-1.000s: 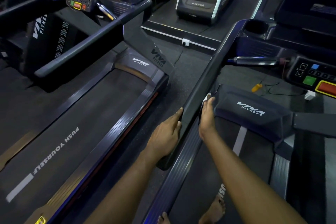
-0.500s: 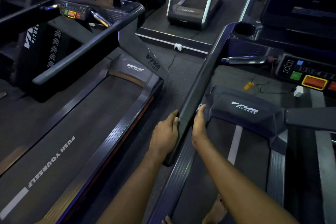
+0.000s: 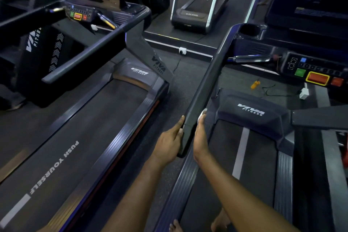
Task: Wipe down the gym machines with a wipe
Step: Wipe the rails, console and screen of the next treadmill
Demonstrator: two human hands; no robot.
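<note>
I stand on the right treadmill, with its black left handrail (image 3: pixel 205 83) running away from me. My right hand (image 3: pixel 200 137) lies flat against the rail's inner side near its near end. It presses a white wipe (image 3: pixel 203 112) to the rail, and the wipe peeks out at the fingertips. My left hand (image 3: pixel 170 141) rests on the rail's outer side, fingers straight along it. Most of the wipe is hidden under my right hand.
The console with green and red buttons (image 3: pixel 316 77) is at the right, and the cup holder (image 3: pixel 249 29) sits at the rail's far end. A second treadmill (image 3: pixel 90 128) stands at the left across a narrow floor gap. A small treadmill (image 3: pixel 195 11) sits on a platform ahead.
Both hands have slid a little along the handrail toward its near end. The view has shifted slightly, showing more of the room ahead.
</note>
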